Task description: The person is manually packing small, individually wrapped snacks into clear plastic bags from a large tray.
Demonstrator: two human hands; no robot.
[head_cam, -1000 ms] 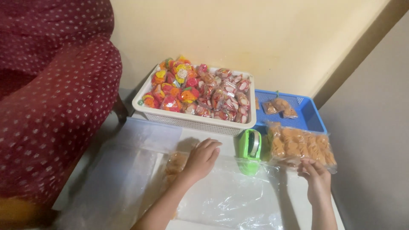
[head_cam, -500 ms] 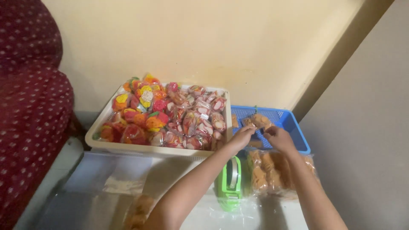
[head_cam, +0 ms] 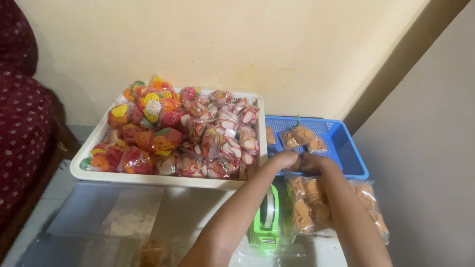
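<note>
Left hand: the left hand (head_cam: 286, 159) reaches over the near rim of the shallow blue plastic basket (head_cam: 346, 148); whether its fingers are closed, I cannot tell.
Right hand: the right hand (head_cam: 316, 161) meets it there, grip likewise unclear.
Small packets: three little clear bags of orange crackers (head_cam: 303, 137) lie in the blue basket, just beyond the fingertips.
Beside: a white slotted tray of colourful wrapped snacks (head_cam: 178, 133) sits left.
Below the arms: a green tape dispenser (head_cam: 267, 220) and a large clear bag of orange crackers (head_cam: 309, 205).

Dim, warm yellowish indoor lighting, soft overall. Deep shadow at far left and lower corners. Slight motion blur on both forearms; faint glare on plastic wrapping.
</note>
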